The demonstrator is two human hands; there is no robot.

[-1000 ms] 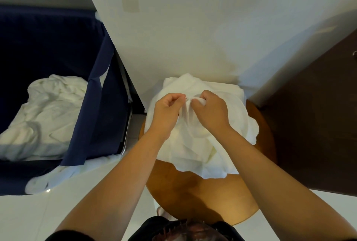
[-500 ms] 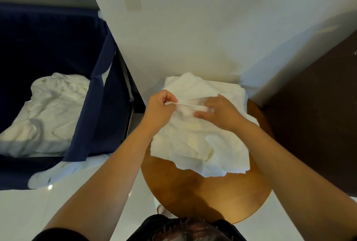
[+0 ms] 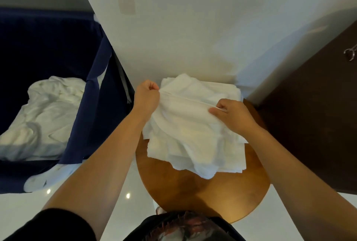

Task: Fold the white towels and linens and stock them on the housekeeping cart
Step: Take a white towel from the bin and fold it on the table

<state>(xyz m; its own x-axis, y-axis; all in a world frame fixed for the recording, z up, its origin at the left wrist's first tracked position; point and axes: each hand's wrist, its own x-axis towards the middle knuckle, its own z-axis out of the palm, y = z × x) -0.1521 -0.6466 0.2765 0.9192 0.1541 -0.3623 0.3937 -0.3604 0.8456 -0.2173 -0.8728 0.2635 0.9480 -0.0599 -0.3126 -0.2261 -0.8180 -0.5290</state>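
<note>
i see l hand (image 3: 146,97) & r hand (image 3: 233,117) each pinching towel (image 3: 189,124) edge over table (image 3: 193,192), wall (image 3: 193,28) close behind, bin (image 3: 48,47) w/ linens (image 3: 48,109) left.

A pile of towels (image 3: 218,90) lay on the table (image 3: 202,198), toward its far side, against the wall (image 3: 193,28) behind the table. The left hand (image 3: 146,97) pinched the top towel (image 3: 185,117) above the table's far-left edge, and the right hand (image 3: 231,115) pinched it above the far-right. Left of the table stood a cart bin (image 3: 92,109) with linens (image 3: 48,117) inside. A cabinet (image 3: 313,115) stood to the table's right.
</note>
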